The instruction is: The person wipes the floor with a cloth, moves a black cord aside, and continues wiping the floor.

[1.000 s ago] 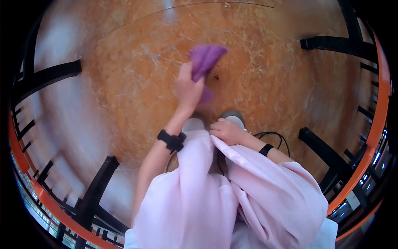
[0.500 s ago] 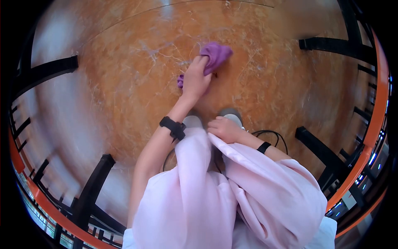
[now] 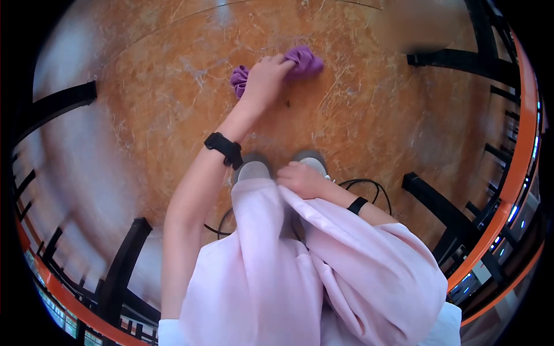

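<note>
A crumpled purple cloth (image 3: pixel 304 62) lies on the brown marbled floor, and my left hand (image 3: pixel 267 79) is closed on it. Bunched folds of the cloth stick out on both sides of that hand, and its middle is hidden beneath the palm. My left arm stretches forward past my shoes. Close to my body, my right hand (image 3: pixel 302 179) has its fingers curled on the pale pink trouser fabric (image 3: pixel 323 216) at the knee. A small dark speck (image 3: pixel 288 104) is on the floor just below and right of my left hand.
Grey shoes (image 3: pixel 252 171) are under me, with a black cable (image 3: pixel 378 187) looped beside them. Black metal legs (image 3: pixel 444 206) stand on both sides, joined to orange beams (image 3: pixel 508 216). Farther forward, another black leg (image 3: pixel 441 59) juts in from the right.
My left hand has pushed forward and slightly left with the purple cloth, away from my shoes. The speck now shows more plainly. My right hand stays at the knee.
</note>
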A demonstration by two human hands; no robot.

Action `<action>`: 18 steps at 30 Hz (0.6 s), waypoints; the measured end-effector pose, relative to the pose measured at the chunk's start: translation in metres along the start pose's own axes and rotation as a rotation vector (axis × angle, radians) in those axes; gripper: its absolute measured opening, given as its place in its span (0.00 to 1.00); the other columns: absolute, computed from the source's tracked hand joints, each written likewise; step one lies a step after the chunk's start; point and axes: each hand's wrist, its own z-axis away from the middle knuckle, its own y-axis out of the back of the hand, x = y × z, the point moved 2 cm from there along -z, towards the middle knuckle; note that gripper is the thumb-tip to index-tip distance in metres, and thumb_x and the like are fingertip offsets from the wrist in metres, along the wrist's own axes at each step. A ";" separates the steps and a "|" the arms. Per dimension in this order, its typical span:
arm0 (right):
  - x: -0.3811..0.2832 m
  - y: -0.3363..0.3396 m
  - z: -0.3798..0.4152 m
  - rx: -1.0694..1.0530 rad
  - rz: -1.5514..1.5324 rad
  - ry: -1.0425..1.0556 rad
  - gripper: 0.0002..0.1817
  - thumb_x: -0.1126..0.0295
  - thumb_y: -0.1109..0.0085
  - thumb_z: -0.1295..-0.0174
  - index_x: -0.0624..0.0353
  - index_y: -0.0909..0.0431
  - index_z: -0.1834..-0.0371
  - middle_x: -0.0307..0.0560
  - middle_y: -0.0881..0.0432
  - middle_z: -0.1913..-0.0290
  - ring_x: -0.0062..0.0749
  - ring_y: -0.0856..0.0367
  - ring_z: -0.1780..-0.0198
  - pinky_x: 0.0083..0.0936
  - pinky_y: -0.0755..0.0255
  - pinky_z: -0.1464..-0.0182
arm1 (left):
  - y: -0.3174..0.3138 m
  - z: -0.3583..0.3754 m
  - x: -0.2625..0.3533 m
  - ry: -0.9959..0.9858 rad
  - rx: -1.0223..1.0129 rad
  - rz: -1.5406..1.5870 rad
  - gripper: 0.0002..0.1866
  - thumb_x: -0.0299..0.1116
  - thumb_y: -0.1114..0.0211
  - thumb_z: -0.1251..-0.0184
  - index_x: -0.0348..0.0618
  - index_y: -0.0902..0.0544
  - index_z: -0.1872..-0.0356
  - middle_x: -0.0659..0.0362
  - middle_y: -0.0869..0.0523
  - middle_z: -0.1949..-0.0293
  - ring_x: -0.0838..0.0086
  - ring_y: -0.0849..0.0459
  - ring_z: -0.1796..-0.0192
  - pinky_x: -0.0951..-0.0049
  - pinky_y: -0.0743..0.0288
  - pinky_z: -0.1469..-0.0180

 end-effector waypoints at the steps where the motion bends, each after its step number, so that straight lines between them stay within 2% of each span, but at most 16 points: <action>1: 0.000 -0.001 0.000 -0.011 0.006 0.009 0.06 0.67 0.44 0.50 0.58 0.26 0.75 0.44 0.27 0.71 0.39 0.28 0.69 0.30 0.35 0.63 | 0.003 0.002 0.001 0.000 -0.002 -0.001 0.19 0.23 0.38 0.51 0.43 0.22 0.54 0.53 0.22 0.59 0.55 0.24 0.53 0.61 0.28 0.52; 3: 0.000 -0.002 0.000 -0.008 0.005 0.013 0.06 0.67 0.44 0.50 0.57 0.26 0.75 0.44 0.27 0.72 0.39 0.28 0.69 0.30 0.35 0.63 | 0.004 0.011 0.008 -0.166 -0.271 0.006 0.19 0.23 0.39 0.51 0.43 0.22 0.54 0.53 0.22 0.60 0.56 0.23 0.53 0.61 0.28 0.53; 5: 0.000 -0.002 -0.001 -0.010 0.010 0.026 0.06 0.67 0.44 0.50 0.57 0.26 0.75 0.44 0.28 0.72 0.39 0.28 0.69 0.30 0.35 0.63 | 0.015 0.019 0.014 -0.197 -0.306 0.034 0.19 0.23 0.39 0.51 0.43 0.21 0.54 0.53 0.22 0.60 0.56 0.23 0.54 0.61 0.28 0.54; 7: 0.000 -0.002 -0.001 0.008 0.009 0.016 0.06 0.67 0.44 0.51 0.57 0.26 0.76 0.44 0.28 0.73 0.38 0.28 0.70 0.30 0.35 0.63 | 0.031 0.026 0.016 -0.056 -0.205 0.079 0.19 0.24 0.38 0.52 0.43 0.21 0.54 0.53 0.22 0.60 0.56 0.23 0.55 0.62 0.28 0.55; 8: 0.000 -0.002 -0.002 0.006 0.008 0.016 0.06 0.67 0.44 0.51 0.57 0.26 0.76 0.44 0.28 0.73 0.38 0.28 0.70 0.30 0.35 0.63 | 0.041 0.032 0.017 -0.034 -0.027 0.085 0.17 0.25 0.38 0.53 0.46 0.19 0.58 0.55 0.21 0.61 0.58 0.22 0.55 0.62 0.28 0.55; 9: -0.001 -0.002 -0.001 0.012 0.010 0.022 0.06 0.67 0.44 0.50 0.57 0.26 0.76 0.44 0.28 0.73 0.38 0.28 0.70 0.30 0.36 0.63 | 0.043 0.040 0.016 -0.033 -0.029 0.088 0.17 0.25 0.38 0.53 0.46 0.19 0.58 0.55 0.21 0.61 0.58 0.22 0.55 0.62 0.28 0.55; 11: -0.001 -0.001 -0.001 0.022 0.014 0.024 0.06 0.67 0.44 0.50 0.57 0.26 0.76 0.44 0.29 0.73 0.38 0.29 0.70 0.30 0.36 0.64 | 0.051 0.058 0.006 0.276 0.213 0.118 0.18 0.25 0.38 0.51 0.44 0.21 0.55 0.54 0.21 0.59 0.55 0.23 0.55 0.62 0.28 0.54; 12: 0.000 -0.002 0.000 0.021 0.024 0.026 0.06 0.67 0.44 0.50 0.57 0.27 0.76 0.44 0.29 0.73 0.37 0.29 0.70 0.30 0.36 0.64 | 0.053 0.066 0.005 0.275 0.210 0.118 0.18 0.25 0.38 0.51 0.44 0.21 0.55 0.54 0.21 0.59 0.55 0.23 0.55 0.62 0.28 0.54; 14: -0.001 -0.002 -0.001 0.024 0.031 0.029 0.06 0.67 0.44 0.50 0.57 0.27 0.76 0.44 0.29 0.73 0.37 0.29 0.70 0.30 0.36 0.64 | 0.059 0.084 0.000 0.544 0.321 0.036 0.19 0.26 0.37 0.48 0.41 0.25 0.52 0.50 0.22 0.57 0.52 0.23 0.55 0.60 0.29 0.54; 17: -0.001 -0.001 -0.001 0.025 0.030 0.036 0.06 0.67 0.44 0.50 0.57 0.27 0.75 0.44 0.29 0.72 0.37 0.29 0.70 0.30 0.36 0.64 | 0.053 0.108 -0.001 0.610 0.282 -0.110 0.20 0.28 0.37 0.45 0.37 0.27 0.50 0.46 0.23 0.57 0.49 0.24 0.54 0.58 0.29 0.54; 18: -0.001 -0.001 -0.002 0.020 0.033 0.034 0.06 0.67 0.44 0.50 0.57 0.27 0.75 0.44 0.29 0.72 0.37 0.28 0.69 0.30 0.36 0.63 | 0.044 0.114 0.002 0.697 0.286 -0.069 0.19 0.29 0.37 0.45 0.37 0.28 0.51 0.44 0.24 0.57 0.48 0.25 0.53 0.56 0.30 0.53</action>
